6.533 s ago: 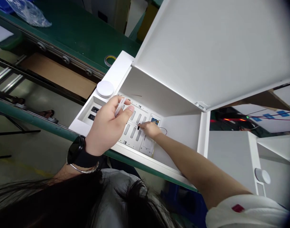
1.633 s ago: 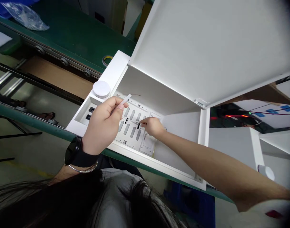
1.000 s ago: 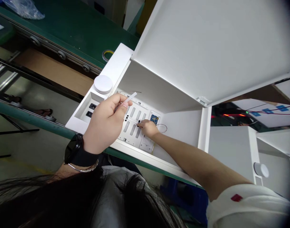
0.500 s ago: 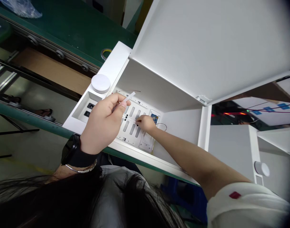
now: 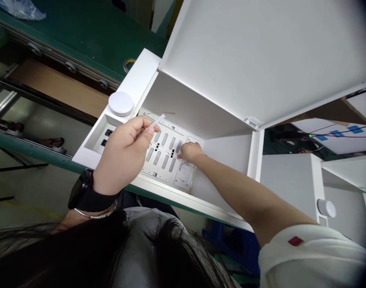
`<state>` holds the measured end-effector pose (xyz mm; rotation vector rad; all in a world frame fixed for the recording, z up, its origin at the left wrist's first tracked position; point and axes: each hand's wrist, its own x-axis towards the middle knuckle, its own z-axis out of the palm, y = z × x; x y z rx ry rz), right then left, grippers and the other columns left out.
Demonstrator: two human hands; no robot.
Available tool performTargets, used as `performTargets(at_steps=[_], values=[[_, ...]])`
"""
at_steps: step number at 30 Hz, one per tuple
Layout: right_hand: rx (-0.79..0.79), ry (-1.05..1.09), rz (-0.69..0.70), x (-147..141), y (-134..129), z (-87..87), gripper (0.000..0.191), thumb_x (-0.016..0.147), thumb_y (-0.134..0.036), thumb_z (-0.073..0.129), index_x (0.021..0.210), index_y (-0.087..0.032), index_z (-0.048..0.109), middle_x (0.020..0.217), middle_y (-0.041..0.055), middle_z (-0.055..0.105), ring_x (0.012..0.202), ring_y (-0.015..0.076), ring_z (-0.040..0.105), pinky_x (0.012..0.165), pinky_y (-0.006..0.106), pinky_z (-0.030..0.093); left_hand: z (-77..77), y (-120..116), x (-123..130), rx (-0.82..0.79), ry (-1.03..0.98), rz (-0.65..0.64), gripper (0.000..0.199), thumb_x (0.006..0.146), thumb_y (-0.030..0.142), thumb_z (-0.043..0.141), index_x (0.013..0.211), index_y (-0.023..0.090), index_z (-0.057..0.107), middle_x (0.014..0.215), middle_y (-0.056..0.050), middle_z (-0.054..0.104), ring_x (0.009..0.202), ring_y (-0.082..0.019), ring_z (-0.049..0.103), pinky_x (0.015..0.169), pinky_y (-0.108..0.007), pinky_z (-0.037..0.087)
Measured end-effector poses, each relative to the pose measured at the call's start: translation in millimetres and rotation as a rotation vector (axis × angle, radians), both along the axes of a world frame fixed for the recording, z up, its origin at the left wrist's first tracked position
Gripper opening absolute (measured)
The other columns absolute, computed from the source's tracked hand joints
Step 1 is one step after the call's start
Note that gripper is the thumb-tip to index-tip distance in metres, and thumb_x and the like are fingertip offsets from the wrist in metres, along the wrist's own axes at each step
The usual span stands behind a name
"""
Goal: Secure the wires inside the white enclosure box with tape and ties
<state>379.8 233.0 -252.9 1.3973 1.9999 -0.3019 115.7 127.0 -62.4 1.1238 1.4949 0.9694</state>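
A thin white strip [image 5: 157, 120] sticks up between the thumb and fingers of my left hand [image 5: 125, 146], which is closed over the left end of an open white box [image 5: 231, 154]. Inside the box lies a white slotted panel [image 5: 165, 154] with small black parts and thin wires. My right hand [image 5: 191, 152] reaches in at the panel's right end with curled fingers; what they hold, if anything, is hidden. Below that hand, a small white plate [image 5: 183, 176] carries a thin wire loop.
The box's large lid [image 5: 261, 52] stands raised behind. A round white knob [image 5: 121, 103] sits at its left end, near a tape roll [image 5: 129, 64] on the green table [image 5: 81, 36]. Another white box [image 5: 291, 184] is at the right.
My right hand has moved right along the panel, baring the black parts at its middle and covering the blue circuit board. My left hand still holds the strip. The view has shifted slightly.
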Motion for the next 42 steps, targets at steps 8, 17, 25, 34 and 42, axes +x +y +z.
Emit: performTargets(at_steps=[8, 17, 25, 34, 42], values=[[0.000, 0.134, -0.205, -8, 8, 6.6, 0.029, 0.068, -0.042, 0.079, 0.084, -0.020, 0.070, 0.092, 0.0055, 0.070, 0.084, 0.0201, 0.061, 0.062, 0.027, 0.037, 0.6, 2, -1, 0.019, 0.019, -0.016, 0.018, 0.094, 0.032, 0.051, 0.095, 0.023, 0.066, 0.064, 0.003, 0.047, 0.054, -0.009, 0.041, 0.050, -0.024, 0.033], [-0.078, 0.197, -0.146, -15, -1, -0.3, 0.017, 0.073, -0.035, 0.076, 0.079, -0.020, 0.072, 0.090, 0.0039, 0.071, 0.080, 0.0174, 0.060, 0.059, 0.025, 0.036, -1.2, 1, -2, 0.018, 0.015, -0.020, 0.018, 0.094, 0.033, 0.050, 0.094, 0.024, 0.066, 0.062, 0.003, 0.045, 0.051, -0.009, 0.038, 0.045, -0.024, 0.032], [-0.066, 0.187, -0.205, -16, -2, -10.2, 0.017, 0.070, -0.033, 0.078, 0.080, -0.020, 0.073, 0.089, 0.0042, 0.072, 0.077, 0.0169, 0.062, 0.057, 0.025, 0.036, -1.4, 2, -1, 0.026, 0.022, -0.023, 0.018, 0.094, 0.034, 0.050, 0.094, 0.024, 0.066, 0.062, 0.003, 0.044, 0.052, -0.009, 0.038, 0.046, -0.024, 0.032], [0.017, 0.218, -0.311, -28, 8, -14.2, 0.034, 0.066, -0.050, 0.080, 0.082, -0.021, 0.071, 0.085, 0.0028, 0.071, 0.075, 0.0176, 0.061, 0.056, 0.026, 0.038, 0.5, 1, 0, 0.014, 0.031, -0.014, 0.019, 0.094, 0.034, 0.050, 0.094, 0.025, 0.067, 0.062, 0.003, 0.046, 0.051, -0.009, 0.039, 0.044, -0.025, 0.031], [0.028, 0.209, -0.192, -34, 2, -10.6, 0.026, 0.073, -0.045, 0.073, 0.083, -0.021, 0.070, 0.092, 0.0065, 0.071, 0.081, 0.0211, 0.063, 0.063, 0.028, 0.042, 0.0, 1, 0, 0.017, 0.027, -0.009, 0.018, 0.094, 0.033, 0.051, 0.094, 0.025, 0.067, 0.063, 0.002, 0.046, 0.052, -0.010, 0.039, 0.043, -0.025, 0.028]])
